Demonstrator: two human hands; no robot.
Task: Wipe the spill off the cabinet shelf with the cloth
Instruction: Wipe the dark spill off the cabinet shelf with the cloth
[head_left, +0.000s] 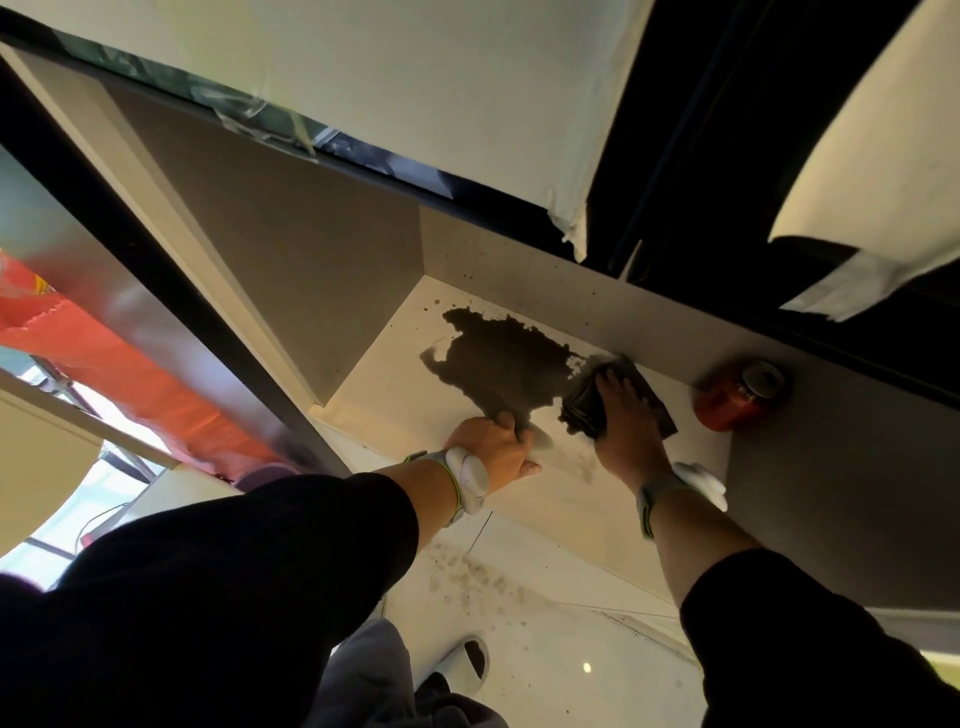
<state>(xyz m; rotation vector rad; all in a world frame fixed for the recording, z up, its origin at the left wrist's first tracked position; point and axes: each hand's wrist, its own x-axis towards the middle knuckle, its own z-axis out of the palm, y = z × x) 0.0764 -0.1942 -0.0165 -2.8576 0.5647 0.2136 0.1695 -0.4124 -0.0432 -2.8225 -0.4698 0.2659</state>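
Note:
A dark spill (501, 364) spreads over the pale cabinet shelf (395, 374), reaching toward the back wall. At the spill's right edge lies a dark folded cloth (587, 402), and my right hand (623, 431) presses flat on top of it with the fingers spread. My left hand (496, 449) rests on the shelf's front part, fingers curled, touching the near edge of the spill and holding nothing that I can see. Both wrists wear grey bands with white devices.
A red can (737, 397) lies on its side on the shelf to the right of the cloth. The cabinet's side panel (291, 270) closes the shelf on the left. Small splashes dot the floor (467, 571) below, near a white slipper (470, 665).

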